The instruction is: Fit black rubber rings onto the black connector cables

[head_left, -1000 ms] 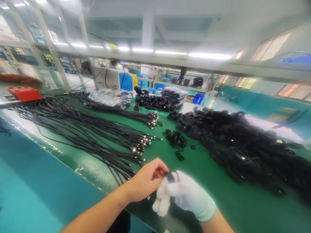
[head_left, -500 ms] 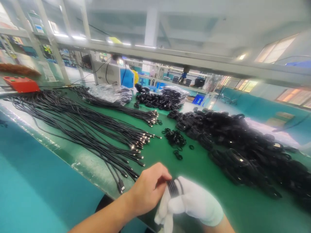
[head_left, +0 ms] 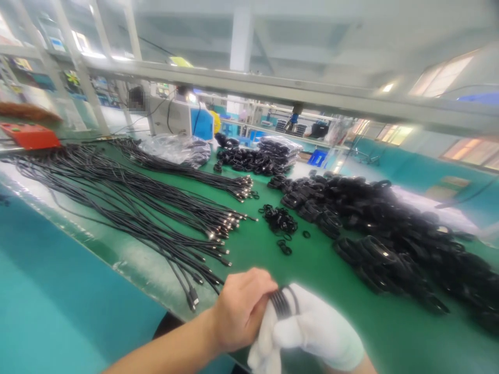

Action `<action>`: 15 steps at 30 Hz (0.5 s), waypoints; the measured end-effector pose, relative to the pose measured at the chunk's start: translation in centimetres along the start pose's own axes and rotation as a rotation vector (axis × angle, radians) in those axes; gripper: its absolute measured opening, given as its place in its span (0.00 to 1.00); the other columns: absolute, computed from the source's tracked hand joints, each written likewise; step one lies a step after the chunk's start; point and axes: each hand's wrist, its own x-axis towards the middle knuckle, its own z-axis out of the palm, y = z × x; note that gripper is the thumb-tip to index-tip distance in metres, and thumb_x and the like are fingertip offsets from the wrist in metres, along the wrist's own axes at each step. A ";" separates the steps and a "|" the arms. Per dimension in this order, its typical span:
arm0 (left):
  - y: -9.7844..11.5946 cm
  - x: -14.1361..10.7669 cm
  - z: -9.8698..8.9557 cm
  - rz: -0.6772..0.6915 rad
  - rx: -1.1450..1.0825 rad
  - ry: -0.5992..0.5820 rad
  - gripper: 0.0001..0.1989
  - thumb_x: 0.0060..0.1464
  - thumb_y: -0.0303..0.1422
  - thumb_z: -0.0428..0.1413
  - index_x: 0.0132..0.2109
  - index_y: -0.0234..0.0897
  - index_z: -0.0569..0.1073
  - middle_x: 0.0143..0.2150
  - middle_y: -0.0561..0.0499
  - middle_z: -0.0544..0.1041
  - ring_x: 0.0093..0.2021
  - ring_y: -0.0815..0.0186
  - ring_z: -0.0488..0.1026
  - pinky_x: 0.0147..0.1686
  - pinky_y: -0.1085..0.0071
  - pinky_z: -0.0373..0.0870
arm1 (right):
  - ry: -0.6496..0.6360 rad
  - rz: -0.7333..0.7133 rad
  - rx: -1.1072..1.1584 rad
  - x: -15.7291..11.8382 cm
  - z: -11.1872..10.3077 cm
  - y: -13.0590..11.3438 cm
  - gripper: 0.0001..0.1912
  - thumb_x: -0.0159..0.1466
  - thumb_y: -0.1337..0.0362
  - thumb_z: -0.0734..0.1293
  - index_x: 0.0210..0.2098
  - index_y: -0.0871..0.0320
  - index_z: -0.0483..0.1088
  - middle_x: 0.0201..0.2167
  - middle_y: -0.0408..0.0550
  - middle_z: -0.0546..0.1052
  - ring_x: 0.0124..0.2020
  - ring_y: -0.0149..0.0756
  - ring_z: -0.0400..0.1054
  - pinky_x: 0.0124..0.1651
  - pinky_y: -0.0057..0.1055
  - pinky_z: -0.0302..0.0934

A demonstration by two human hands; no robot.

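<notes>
My bare left hand (head_left: 244,307) is closed at the near edge of the green table, its fingertips pressed on a looped black cable (head_left: 281,303). My right hand (head_left: 307,324), in a white glove, grips the same coil, whose strands lie side by side across its fingers. A single dark band crosses the glove just right of the coil. To the left, long black cables (head_left: 156,208) lie in bundles with metal plugs pointing right. Small black rings (head_left: 279,219) are heaped beyond my hands.
A big pile of coiled black cables (head_left: 374,228) covers the right side. Farther back are more coils (head_left: 253,160), clear plastic bags (head_left: 175,149) and a white-and-blue machine (head_left: 181,118). A red box (head_left: 31,136) stands far left. A metal beam (head_left: 273,85) spans above.
My left hand's fingers have closed in more over the coil, and the hand has turned slightly. The right hand keeps its grip on the coil. The whole view has shifted slightly.
</notes>
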 end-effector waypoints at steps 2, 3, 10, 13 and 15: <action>0.5 0.4 -0.3 -0.059 -0.015 -0.052 0.14 0.56 0.21 0.45 0.47 0.35 0.66 0.36 0.46 0.73 0.37 0.66 0.71 0.36 0.72 0.70 | 0.004 0.013 -0.015 -0.3 0.2 -0.2 0.14 0.57 0.61 0.66 0.29 0.67 0.77 0.22 0.52 0.77 0.26 0.35 0.70 0.34 0.30 0.64; 0.8 0.6 -0.5 -0.099 -0.026 -0.116 0.15 0.56 0.21 0.45 0.49 0.35 0.66 0.37 0.45 0.73 0.37 0.66 0.71 0.37 0.72 0.70 | 0.003 0.027 -0.020 -0.4 0.3 -0.3 0.13 0.57 0.61 0.67 0.28 0.67 0.77 0.22 0.51 0.76 0.25 0.34 0.69 0.33 0.29 0.64; 1.6 1.8 -2.4 -0.051 -0.004 -0.294 0.11 0.57 0.23 0.46 0.44 0.32 0.71 0.36 0.45 0.73 0.35 0.67 0.71 0.35 0.75 0.70 | 0.074 0.051 -0.103 -0.3 2.0 -1.5 0.15 0.55 0.57 0.69 0.27 0.66 0.78 0.20 0.48 0.75 0.23 0.30 0.66 0.28 0.24 0.61; 1.1 1.9 -2.9 0.014 -0.004 -0.236 0.10 0.57 0.24 0.47 0.42 0.31 0.71 0.35 0.45 0.74 0.34 0.67 0.71 0.33 0.75 0.70 | 0.168 0.056 -0.190 0.0 3.5 -2.1 0.21 0.58 0.51 0.66 0.31 0.67 0.77 0.24 0.52 0.77 0.24 0.34 0.69 0.29 0.29 0.64; 1.1 1.9 -3.2 0.040 -0.024 -0.224 0.10 0.56 0.23 0.47 0.42 0.32 0.71 0.34 0.45 0.74 0.34 0.67 0.71 0.34 0.75 0.70 | 0.262 0.066 -0.219 -0.2 4.6 -2.3 0.25 0.60 0.48 0.63 0.34 0.66 0.76 0.27 0.54 0.78 0.27 0.36 0.71 0.30 0.30 0.65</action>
